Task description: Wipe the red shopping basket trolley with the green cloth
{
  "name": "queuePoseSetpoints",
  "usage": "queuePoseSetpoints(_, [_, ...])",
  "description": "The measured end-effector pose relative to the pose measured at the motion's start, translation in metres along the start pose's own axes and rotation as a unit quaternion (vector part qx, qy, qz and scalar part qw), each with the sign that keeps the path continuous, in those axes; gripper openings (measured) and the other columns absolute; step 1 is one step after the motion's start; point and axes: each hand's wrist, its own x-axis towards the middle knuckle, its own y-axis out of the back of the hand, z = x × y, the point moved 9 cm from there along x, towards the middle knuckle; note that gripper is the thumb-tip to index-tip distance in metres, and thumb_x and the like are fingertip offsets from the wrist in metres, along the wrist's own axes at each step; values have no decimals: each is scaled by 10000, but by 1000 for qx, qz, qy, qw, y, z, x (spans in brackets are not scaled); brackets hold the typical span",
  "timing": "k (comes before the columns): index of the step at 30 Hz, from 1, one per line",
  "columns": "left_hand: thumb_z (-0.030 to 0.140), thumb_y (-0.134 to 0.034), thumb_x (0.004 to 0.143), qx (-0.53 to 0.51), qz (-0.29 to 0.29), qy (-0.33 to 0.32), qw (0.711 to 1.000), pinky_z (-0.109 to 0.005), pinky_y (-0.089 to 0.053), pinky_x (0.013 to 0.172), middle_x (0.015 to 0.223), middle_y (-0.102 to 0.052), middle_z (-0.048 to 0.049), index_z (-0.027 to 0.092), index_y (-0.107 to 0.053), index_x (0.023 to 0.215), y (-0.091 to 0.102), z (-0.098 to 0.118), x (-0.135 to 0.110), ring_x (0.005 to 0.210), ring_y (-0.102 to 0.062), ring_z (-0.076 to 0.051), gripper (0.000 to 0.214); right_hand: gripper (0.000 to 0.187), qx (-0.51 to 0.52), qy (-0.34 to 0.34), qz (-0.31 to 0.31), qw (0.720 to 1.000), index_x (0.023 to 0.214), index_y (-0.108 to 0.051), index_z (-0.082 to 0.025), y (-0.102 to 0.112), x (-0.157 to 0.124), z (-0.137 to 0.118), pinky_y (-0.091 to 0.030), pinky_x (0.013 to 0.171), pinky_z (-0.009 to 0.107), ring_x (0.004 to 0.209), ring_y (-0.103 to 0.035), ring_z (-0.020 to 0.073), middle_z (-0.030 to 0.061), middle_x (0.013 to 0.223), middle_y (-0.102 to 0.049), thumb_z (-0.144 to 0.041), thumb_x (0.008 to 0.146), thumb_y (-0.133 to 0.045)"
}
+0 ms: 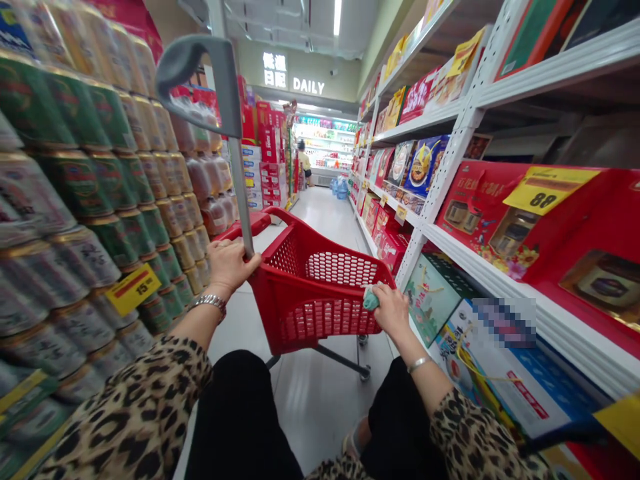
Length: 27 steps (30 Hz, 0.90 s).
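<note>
A red plastic shopping cart (320, 287) with perforated sides stands right in front of my legs. From its left corner a grey metal pole (241, 190) rises to a grey loop handle (231, 87). My left hand (233, 263), with a metal watch at the wrist, is closed on the cart's rim at the foot of the pole. Bunched in my right hand (393, 310) is a pale green cloth (371, 299), pressed against the cart's right-hand rim. A silver bracelet circles that wrist. The cloth's remaining part is hidden by the fingers.
Stacked packs of drink cans (95, 173) line the left side. White shelves (450, 153) with boxed goods (500, 207) run along the right, close to my right arm. Blue-tinted water bottles (341, 187) stand farther down the aisle floor (320, 207). A person (305, 163) is at the far end.
</note>
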Motion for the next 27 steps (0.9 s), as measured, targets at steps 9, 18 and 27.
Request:
queuePoseSetpoints(9, [569, -445, 756, 42, -31, -6, 999, -496, -443, 964, 691, -678, -137, 266, -402, 556, 1, -24, 9, 851, -653, -336, 366, 437, 2, -3, -62, 998, 1172, -748, -276, -3, 14, -5, -357, 884, 372, 1168, -622, 271, 63, 1278, -688, -43, 905, -493])
queuePoseSetpoints(18, [509, -473, 816, 29, -30, 5, 999, -538, -314, 1236, 1020, -761, -201, 213, -666, 876, -2, -22, 0, 1165, -663, -378, 358, 374, 1, -3, -66, 998, 1146, -763, -264, 4, 7, -8, -364, 889, 368, 1147, -637, 276, 71, 1239, -703, -80, 924, -526])
queuePoseSetpoints(27, [697, -589, 809, -185, 55, 376, 906, -560, -331, 1267, 1652, -310, -336, 29, -166, 1611, -44, -8, -85, 1554, -335, -439, 1127, 416, 47, 3, -17, 999, 1047, -748, -248, 5, -30, -25, -324, 860, 359, 1082, -608, 264, 57, 1157, -723, 9, 828, -506])
